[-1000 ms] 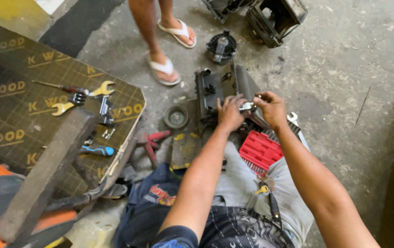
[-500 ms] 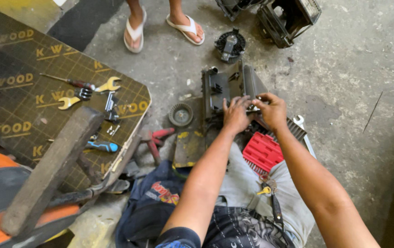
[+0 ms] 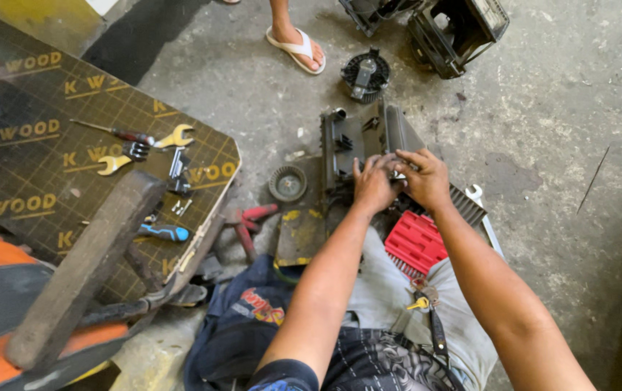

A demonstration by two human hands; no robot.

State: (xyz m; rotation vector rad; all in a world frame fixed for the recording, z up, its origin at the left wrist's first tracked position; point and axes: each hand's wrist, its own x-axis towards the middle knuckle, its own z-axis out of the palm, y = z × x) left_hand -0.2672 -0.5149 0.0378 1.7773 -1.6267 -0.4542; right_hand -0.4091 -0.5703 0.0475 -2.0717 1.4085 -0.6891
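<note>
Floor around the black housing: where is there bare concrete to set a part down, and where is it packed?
Bare concrete lies right of the black housing, past the wrench, and between the board and the sandalled foot. It is crowded left of the left hand and right hand: round part, red-handled pliers, red case.

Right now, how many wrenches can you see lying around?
3. Two yellow wrenches lie on the dark board: one by the screwdriver, one just below-left of it. A silver wrench lies on the concrete right of the right hand. Others may be hidden.
</note>
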